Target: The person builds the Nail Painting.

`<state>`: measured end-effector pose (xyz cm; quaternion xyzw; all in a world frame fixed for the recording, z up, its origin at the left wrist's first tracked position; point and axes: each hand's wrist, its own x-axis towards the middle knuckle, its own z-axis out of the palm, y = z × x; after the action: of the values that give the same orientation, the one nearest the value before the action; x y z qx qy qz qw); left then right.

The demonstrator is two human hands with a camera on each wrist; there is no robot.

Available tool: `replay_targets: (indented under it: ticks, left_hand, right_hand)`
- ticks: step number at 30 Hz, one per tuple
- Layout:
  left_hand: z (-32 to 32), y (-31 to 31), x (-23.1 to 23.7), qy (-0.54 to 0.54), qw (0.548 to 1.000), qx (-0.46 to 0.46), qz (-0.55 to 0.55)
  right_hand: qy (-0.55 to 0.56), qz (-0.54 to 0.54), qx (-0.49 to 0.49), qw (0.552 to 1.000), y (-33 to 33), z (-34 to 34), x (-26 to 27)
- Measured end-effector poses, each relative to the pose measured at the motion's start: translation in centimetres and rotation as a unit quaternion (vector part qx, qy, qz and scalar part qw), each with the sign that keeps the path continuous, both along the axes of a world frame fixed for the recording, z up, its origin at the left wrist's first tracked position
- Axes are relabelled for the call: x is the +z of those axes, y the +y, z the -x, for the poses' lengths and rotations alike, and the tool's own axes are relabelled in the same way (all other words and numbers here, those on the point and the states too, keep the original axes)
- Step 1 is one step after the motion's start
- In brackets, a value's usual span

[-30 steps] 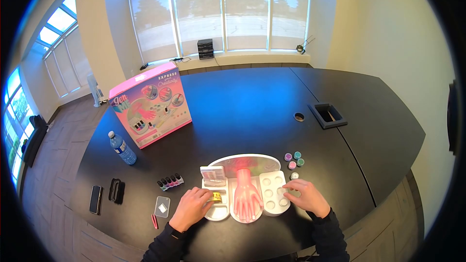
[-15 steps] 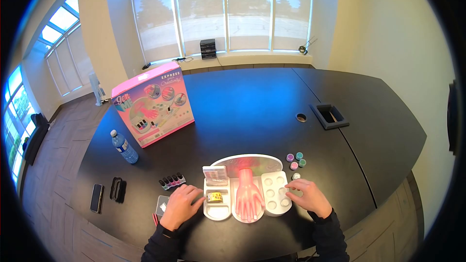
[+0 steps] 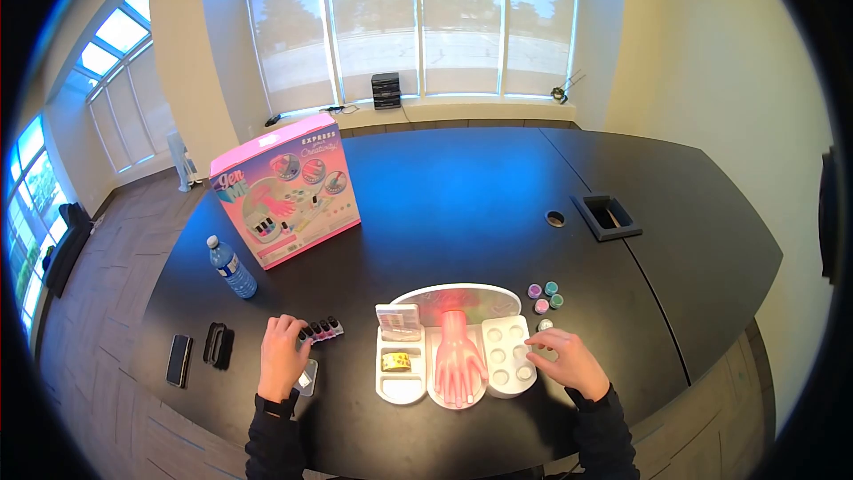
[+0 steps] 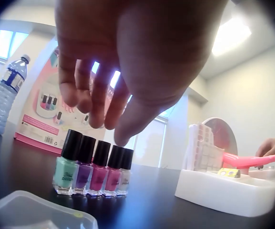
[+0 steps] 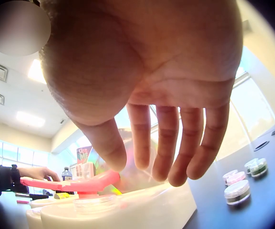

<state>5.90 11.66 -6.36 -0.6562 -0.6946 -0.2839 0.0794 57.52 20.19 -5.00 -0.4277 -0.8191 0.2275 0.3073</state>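
Note:
Over the row of nail polish bottles (image 4: 97,164), my left hand (image 3: 283,357) hangs with loosely bent fingers and an empty palm. Black caps top the bottles, which hold green, purple, pink and pale polish. My right hand (image 3: 569,363) hovers at the right side of the white nail station (image 3: 402,398), its relaxed fingers (image 5: 166,148) pointing down beside the round wells. A pink model hand (image 3: 457,360) lies palm down in the station's middle. In the left section sits a yellow patterned roll (image 3: 396,362), below an upright clear case (image 3: 398,322).
Small glitter jars (image 3: 541,306) stand right of the station. A clear plastic box (image 3: 307,379) lies beside my left wrist. Further left are a phone (image 3: 179,361), a black case (image 3: 218,346), a water bottle (image 3: 233,268) and a large pink box (image 3: 289,196).
My left hand has left the yellow roll, now in the station's left section, and moved left to the polish bottles. The right hand stays almost in place.

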Motion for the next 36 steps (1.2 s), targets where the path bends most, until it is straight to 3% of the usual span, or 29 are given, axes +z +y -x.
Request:
replay_targets:
  ticks: [15,28,36]
  left_hand:
    - [1.7,1.6,-2.0,0.019,1.0,0.001,-0.006]
    - [-1.4,-1.8,2.8,0.005,0.998,-0.001,-0.059]
    - [-5.9,-2.5,2.7,-0.111,0.983,-0.14,-0.052]
  right_hand:
    - [0.001,-0.033,0.002,0.999,0.9,0.2,-1.2]
    - [0.013,-0.024,0.017,0.999,1.0,0.4,-1.6]
    - [0.035,-0.059,0.008,0.998,1.0,0.9,-1.7]
